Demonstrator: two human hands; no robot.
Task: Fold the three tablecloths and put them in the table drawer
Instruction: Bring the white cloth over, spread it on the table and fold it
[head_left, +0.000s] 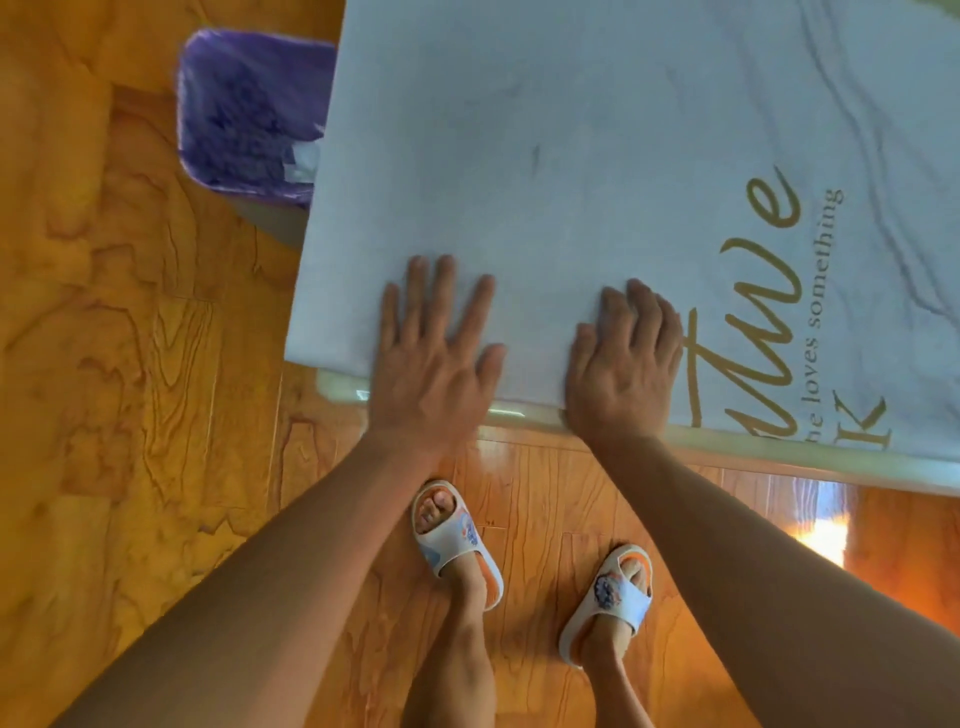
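Observation:
A white marble-patterned tablecloth (597, 156) with gold lettering lies spread flat over the table (779, 457), reaching its near edge. My left hand (436, 353) lies flat on the cloth near the front left corner, fingers straight and spread. My right hand (626, 358) presses on the cloth beside it, palm down, fingers slightly bent over the fabric. Both hands sit at the table's near edge, a hand's width apart. No drawer is in view.
A bin lined with a purple bag (249, 114) stands on the wooden floor (130, 364) beside the table's left edge. My feet in white and orange slippers (457, 545) stand just before the table. Sunlight glares on the floor at the right.

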